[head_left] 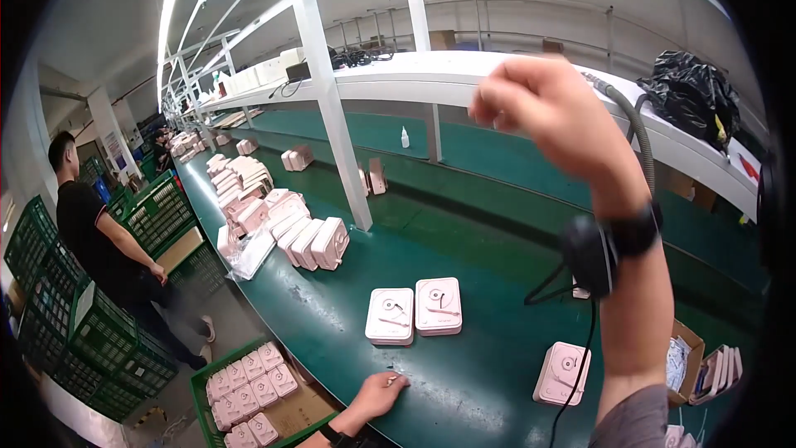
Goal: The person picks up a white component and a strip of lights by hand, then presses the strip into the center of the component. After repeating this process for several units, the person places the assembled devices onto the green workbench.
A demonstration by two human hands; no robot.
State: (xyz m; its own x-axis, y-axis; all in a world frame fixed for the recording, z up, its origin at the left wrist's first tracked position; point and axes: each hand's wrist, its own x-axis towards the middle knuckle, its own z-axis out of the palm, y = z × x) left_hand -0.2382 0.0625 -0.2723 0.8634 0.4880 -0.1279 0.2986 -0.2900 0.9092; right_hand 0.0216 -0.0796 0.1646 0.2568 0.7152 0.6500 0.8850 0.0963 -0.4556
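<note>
My left hand rests at the near edge of the green table, fingers pressed together; what they pinch, if anything, is too small to name. Raised high on the right, my right hand has its fingers curled in, and whatever lies inside is hidden. A black device with a cable is strapped to the right wrist. Two pink turntable-shaped boxes lie side by side just beyond my left hand. Below my right forearm lies another pink box, crossed by the cable. Neither hand touches these boxes.
Stacked pink boxes line the table's left side, beside a clear plastic bag. A green crate of pink boxes stands below the edge. A white post rises mid-table. A grey hose hangs right. A person stands left.
</note>
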